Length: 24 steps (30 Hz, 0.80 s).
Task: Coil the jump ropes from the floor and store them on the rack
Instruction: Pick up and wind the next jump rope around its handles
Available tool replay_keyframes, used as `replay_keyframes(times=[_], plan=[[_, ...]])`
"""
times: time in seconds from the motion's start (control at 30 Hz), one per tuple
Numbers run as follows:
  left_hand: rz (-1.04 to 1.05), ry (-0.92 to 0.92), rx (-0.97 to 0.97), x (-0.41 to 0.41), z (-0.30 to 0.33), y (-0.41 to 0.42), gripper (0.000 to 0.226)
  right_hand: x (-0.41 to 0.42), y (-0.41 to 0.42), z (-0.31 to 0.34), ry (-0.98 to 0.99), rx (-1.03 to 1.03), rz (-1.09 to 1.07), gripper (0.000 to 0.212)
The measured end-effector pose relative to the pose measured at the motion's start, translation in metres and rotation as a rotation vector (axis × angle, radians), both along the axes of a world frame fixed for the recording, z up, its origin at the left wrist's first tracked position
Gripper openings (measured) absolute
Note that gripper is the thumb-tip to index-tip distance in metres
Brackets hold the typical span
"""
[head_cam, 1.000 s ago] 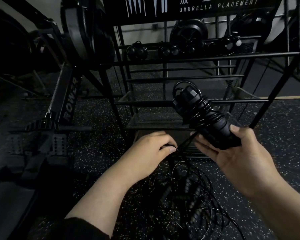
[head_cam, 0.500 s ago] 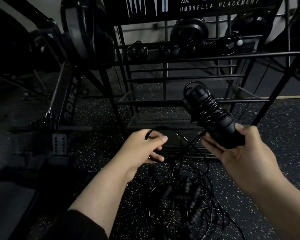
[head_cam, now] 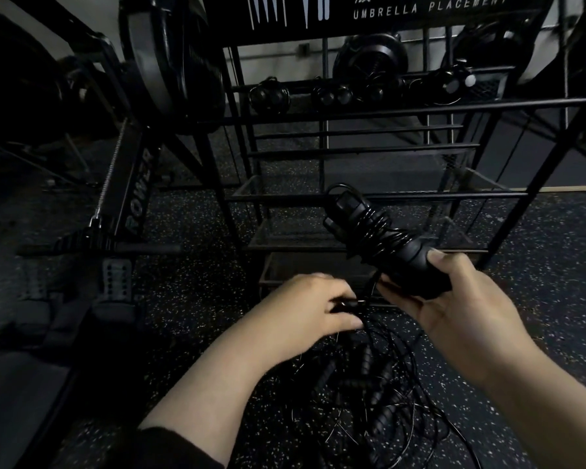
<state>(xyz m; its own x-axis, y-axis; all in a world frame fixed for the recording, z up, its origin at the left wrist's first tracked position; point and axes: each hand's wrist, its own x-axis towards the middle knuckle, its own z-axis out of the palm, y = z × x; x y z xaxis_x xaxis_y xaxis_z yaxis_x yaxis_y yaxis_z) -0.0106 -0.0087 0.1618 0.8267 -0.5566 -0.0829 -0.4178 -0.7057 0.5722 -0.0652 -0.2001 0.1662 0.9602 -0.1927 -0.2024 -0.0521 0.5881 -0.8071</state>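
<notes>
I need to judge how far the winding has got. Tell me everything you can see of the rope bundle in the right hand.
The bundle is black: jump-rope handles held together, with thin glossy cord wound round their middle in many close turns. A small loop of cord sticks out at the far tip. It tilts up and away toward the rack. The right hand grips its near end, thumb on top, fingers beneath. A loose strand runs from it down to the left hand, which pinches the strand above the tangle on the floor.
</notes>
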Motion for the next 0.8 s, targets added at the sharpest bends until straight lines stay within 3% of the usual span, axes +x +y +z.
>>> replay_keyframes(times=[0.07, 0.17, 0.27, 0.3, 0.4, 0.47, 0.57, 0.67, 0.73, 0.8], plan=[[0.034, 0.014, -0.068, 0.002, -0.001, 0.000, 0.029, 0.000, -0.001, -0.001, 0.012, -0.009, -0.023, 0.033], [0.352, -0.011, -0.258, 0.013, 0.001, 0.006, 0.041, 0.000, -0.007, 0.002, 0.023, 0.046, -0.085, 0.030], [0.849, 0.355, -0.767, 0.025, -0.005, 0.011, 0.040, 0.000, -0.016, 0.005, -0.021, 0.102, -0.155, 0.027], [0.971, 0.468, -0.902, 0.026, -0.009, 0.012, 0.040, -0.001, -0.018, 0.002, -0.055, 0.038, -0.176, 0.024], [1.146, 0.652, -1.075, 0.024, -0.020, 0.008, 0.041, 0.005, -0.029, -0.012, 0.030, -0.163, -0.213, 0.009], [1.148, 0.703, -1.104, 0.022, -0.020, 0.003, 0.043, 0.006, -0.037, -0.019, 0.111, -0.247, -0.110, 0.022], [0.931, 0.662, -0.919, 0.016, -0.012, 0.002, 0.045, 0.004, -0.034, -0.013, -0.028, -0.314, -0.283, 0.023], [0.632, 0.577, -0.642, 0.010, -0.005, 0.001, 0.047, 0.002, -0.028, -0.002, 0.033, 0.036, -0.255, 0.024], [0.477, 0.462, -0.502, 0.007, -0.004, 0.000, 0.040, 0.000, -0.022, 0.002, 0.050, 0.041, -0.221, 0.027], [0.404, 0.317, -0.412, 0.007, -0.005, 0.000, 0.052, -0.001, -0.018, 0.004, 0.046, 0.051, -0.223, 0.028]])
